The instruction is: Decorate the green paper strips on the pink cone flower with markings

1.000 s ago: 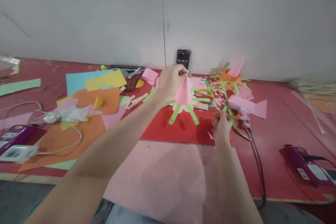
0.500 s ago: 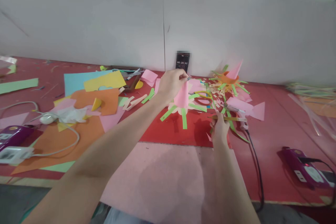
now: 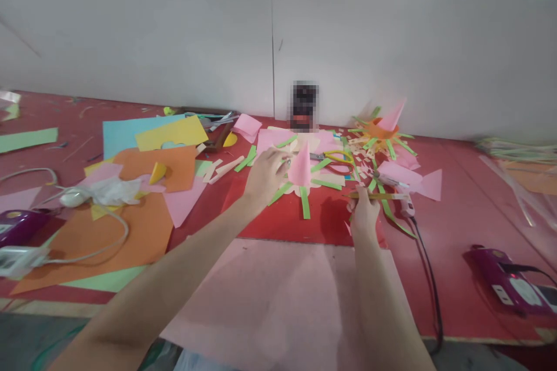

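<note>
The bare left hand [image 3: 266,174] reached forward, loosely bent; at its four o'clock, the bare right hand [image 3: 364,213] formed a grip.

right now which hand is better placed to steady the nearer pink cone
Probably the left hand: its fingers are close beside the nearer pink cone, while the right hand is farther off and holds a pencil-like stick.

Pale partition [image 3: 130,35] behind red table [image 3: 456,214]
</note>
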A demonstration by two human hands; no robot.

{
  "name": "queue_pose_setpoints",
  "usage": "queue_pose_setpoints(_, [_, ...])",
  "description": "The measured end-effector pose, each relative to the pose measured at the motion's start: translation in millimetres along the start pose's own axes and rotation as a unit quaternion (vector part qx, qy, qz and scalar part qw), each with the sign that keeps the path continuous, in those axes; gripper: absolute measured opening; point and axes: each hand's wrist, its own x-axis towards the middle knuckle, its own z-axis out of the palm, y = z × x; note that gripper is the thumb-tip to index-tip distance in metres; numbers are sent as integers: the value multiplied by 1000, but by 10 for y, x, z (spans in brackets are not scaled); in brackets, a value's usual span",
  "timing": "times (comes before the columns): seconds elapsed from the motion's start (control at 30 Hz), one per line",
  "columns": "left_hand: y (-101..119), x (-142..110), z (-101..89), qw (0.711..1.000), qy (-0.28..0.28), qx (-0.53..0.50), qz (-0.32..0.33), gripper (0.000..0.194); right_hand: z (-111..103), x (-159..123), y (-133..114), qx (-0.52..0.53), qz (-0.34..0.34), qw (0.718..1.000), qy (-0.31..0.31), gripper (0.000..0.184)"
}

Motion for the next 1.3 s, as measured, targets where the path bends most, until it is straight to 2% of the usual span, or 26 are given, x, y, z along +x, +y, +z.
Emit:
queue_pose_setpoints(0.13, [-72, -361, 187, 997, -59, 16, 35, 17, 42, -30, 15, 13, -16, 999, -49, 28])
queue_pose_setpoints(0.3, [-36, -589, 382, 989, -112, 49, 80, 23, 88, -124, -9, 19, -60, 989, -136, 37])
queue_pose_setpoints(0.43, [17, -655, 401, 984, -135, 69, 97, 26, 81, -168, 32, -29, -77, 981, -176, 34])
queue_pose_setpoints(0.6, [41, -683, 348, 977, -156, 83, 118, 30, 106, -150, 90, -126, -42, 965, -227, 35])
queue_pose_setpoints(0.73, [55, -729, 338, 971, -170, 96, 140, 32, 240, -124, 88, -174, -14, 967, -188, 39])
queue_pose_setpoints(0.87, [110, -801, 317, 964, -182, 115, 155, 38, 373, -112, 113, -165, 44, 975, -141, 32])
queue_pose_setpoints(0.93, [141, -826, 296, 962, -188, 124, 155, 41, 392, -113, 138, -164, 45, 979, -110, 30])
queue_pose_setpoints(1.0, [161, -836, 280, 960, -197, 126, 153, 41, 385, -121, 156, -179, 18, 980, -82, 31])
queue_pose_setpoints(1.07, [165, -831, 275, 962, -199, 116, 145, 37, 374, -137, 161, -204, -35, 975, -80, 31])
queue_pose_setpoints(1.2, [150, -802, 278, 974, -178, 65, 123, 27, 400, -193, 138, -259, -133, 951, -102, 31])
queue_pose_setpoints(1.3, [148, -786, 270, 977, -170, 33, 125, 25, 443, -236, 118, -284, -154, 938, -126, 31])
